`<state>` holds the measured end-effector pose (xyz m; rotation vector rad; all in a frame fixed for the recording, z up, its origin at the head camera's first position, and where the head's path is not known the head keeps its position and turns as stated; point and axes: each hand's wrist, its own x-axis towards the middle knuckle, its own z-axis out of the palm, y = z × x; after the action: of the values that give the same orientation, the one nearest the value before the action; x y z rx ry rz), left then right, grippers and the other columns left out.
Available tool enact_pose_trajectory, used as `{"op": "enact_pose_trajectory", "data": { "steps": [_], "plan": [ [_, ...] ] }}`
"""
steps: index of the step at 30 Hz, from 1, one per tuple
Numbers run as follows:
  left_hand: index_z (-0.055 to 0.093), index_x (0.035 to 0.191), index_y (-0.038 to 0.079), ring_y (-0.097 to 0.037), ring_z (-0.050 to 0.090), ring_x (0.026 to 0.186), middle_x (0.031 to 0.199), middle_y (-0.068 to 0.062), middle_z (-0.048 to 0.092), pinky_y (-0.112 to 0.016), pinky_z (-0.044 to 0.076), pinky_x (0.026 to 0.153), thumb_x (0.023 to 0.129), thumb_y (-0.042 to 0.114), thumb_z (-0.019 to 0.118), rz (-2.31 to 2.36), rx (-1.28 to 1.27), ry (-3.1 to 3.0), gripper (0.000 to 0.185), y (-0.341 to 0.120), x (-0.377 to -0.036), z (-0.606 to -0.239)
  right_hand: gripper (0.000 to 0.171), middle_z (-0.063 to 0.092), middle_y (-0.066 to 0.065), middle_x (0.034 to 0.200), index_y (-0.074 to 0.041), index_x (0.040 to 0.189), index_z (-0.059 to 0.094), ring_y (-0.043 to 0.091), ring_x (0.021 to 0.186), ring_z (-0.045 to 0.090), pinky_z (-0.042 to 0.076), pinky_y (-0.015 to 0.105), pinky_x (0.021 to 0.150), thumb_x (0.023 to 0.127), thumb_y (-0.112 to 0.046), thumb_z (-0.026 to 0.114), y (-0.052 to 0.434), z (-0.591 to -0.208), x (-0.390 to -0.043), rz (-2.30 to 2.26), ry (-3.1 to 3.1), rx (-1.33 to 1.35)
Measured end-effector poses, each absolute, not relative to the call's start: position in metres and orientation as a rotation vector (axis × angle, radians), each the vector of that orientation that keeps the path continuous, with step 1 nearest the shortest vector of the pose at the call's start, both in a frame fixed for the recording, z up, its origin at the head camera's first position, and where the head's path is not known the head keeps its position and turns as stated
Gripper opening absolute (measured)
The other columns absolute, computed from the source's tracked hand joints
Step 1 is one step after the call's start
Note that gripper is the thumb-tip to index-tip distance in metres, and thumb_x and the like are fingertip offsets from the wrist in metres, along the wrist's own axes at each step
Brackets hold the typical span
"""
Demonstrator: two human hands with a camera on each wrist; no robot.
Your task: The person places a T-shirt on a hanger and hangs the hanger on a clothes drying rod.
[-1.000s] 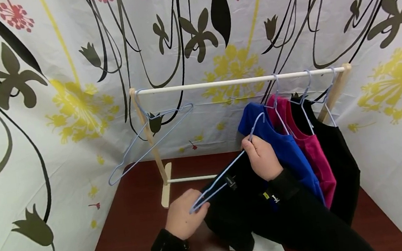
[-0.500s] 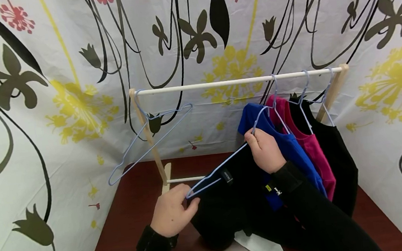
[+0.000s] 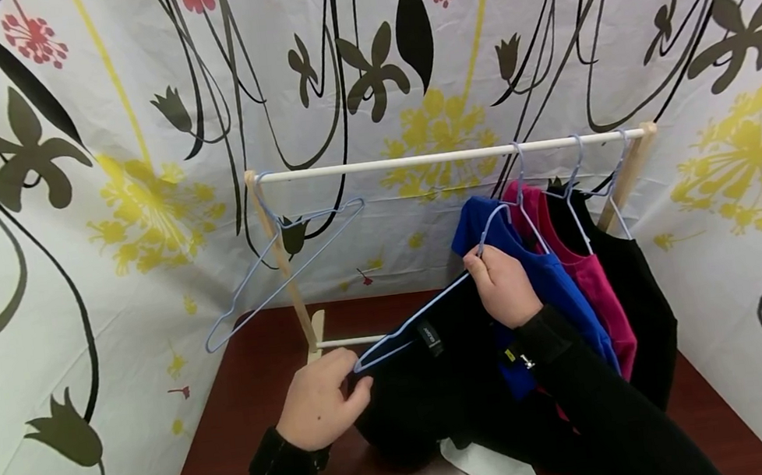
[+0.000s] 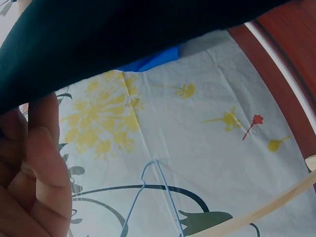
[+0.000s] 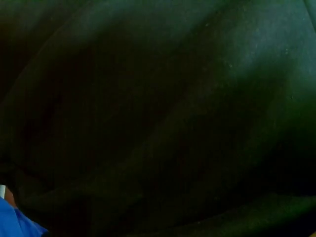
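Note:
In the head view my right hand (image 3: 505, 286) grips a light blue hanger (image 3: 425, 311) just below its hook, which overlaps the blue shirt. The hanger slants down to the left, its lower end inside the neckline of a black shirt (image 3: 435, 404) with a dark label (image 3: 430, 338). My left hand (image 3: 322, 401) pinches the black shirt's edge at that end, thumb below. Curled fingers (image 4: 47, 163) show under the dark cloth (image 4: 123, 39) in the left wrist view. Black cloth (image 5: 148, 118) fills most of the right wrist view, hiding the right hand.
A wooden rack (image 3: 373, 165) stands behind. A bare hanger (image 3: 287, 279) hangs at its left; a blue shirt (image 3: 548, 281), a pink shirt (image 3: 599, 291) and another black shirt (image 3: 642, 302) hang at its right. White cloth (image 3: 495, 471) lies on the dark red table (image 3: 214, 444).
My left hand has moved left, and the hanger's lower end has risen with the black shirt's edge. My right hand has shifted slightly up and right. Little differs over the last half second.

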<state>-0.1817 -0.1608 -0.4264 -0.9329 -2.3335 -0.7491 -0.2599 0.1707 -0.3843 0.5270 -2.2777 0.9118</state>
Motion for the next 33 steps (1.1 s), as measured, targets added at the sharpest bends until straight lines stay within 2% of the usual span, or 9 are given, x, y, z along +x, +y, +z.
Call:
{"op": "enact_pose_trajectory", "data": {
  "steps": [8, 18, 23, 28, 33],
  "plan": [
    [0.048, 0.076, 0.023, 0.0, 0.034, 0.057, 0.07, 0.014, 0.037, -0.018, 0.033, 0.05, 0.085, 0.018, 0.073, -0.71, -0.954, -2.324, 0.027, -0.168, -0.18, -0.421, 0.02, 0.065, 0.013, 0.104, -0.003, 0.1, 0.063, 0.029, 0.097, 0.063, 0.047, 0.046, 0.086, 0.107, -0.015, 0.05, 0.17, -0.386, -0.257, 0.899, -2.308, 0.532],
    [0.048, 0.075, 0.023, -0.001, 0.033, 0.057, 0.069, 0.015, 0.037, -0.019, 0.032, 0.051, 0.084, 0.017, 0.073, -0.636, -0.942, -2.317, 0.027, -0.174, -0.18, -0.416, 0.022, 0.062, 0.011, 0.093, -0.003, 0.1, 0.063, 0.027, 0.089, 0.061, 0.046, 0.046, 0.083, 0.108, -0.019, 0.05, 0.172, -0.39, -0.256, 0.88, -2.389, 0.538],
    [0.052, 0.078, 0.024, -0.002, 0.037, 0.059, 0.071, 0.016, 0.043, -0.02, 0.036, 0.052, 0.087, 0.019, 0.073, -0.628, -0.903, -2.344, 0.024, -0.164, -0.179, -0.413, 0.023, 0.063, 0.009, 0.093, -0.003, 0.101, 0.064, 0.027, 0.088, 0.062, 0.047, 0.046, 0.082, 0.108, -0.019, 0.05, 0.167, -0.396, -0.258, 0.843, -2.388, 0.561],
    [0.058, 0.081, 0.025, -0.002, 0.042, 0.061, 0.077, 0.014, 0.051, -0.021, 0.038, 0.052, 0.09, 0.022, 0.073, -0.603, -0.866, -2.355, 0.019, -0.147, -0.178, -0.413, 0.019, 0.059, 0.005, 0.085, -0.006, 0.095, 0.063, 0.024, 0.081, 0.061, 0.047, 0.044, 0.077, 0.106, -0.016, 0.052, 0.161, -0.402, -0.257, 0.796, -2.36, 0.616],
    [0.062, 0.085, 0.023, -0.001, 0.044, 0.064, 0.081, 0.013, 0.053, -0.02, 0.04, 0.055, 0.093, 0.024, 0.073, -0.602, -0.839, -2.348, 0.014, -0.129, -0.177, -0.416, 0.018, 0.056, 0.002, 0.083, -0.007, 0.094, 0.062, 0.019, 0.079, 0.059, 0.046, 0.041, 0.076, 0.107, -0.016, 0.052, 0.156, -0.406, -0.255, 0.81, -2.372, 0.643]
  ]
}}
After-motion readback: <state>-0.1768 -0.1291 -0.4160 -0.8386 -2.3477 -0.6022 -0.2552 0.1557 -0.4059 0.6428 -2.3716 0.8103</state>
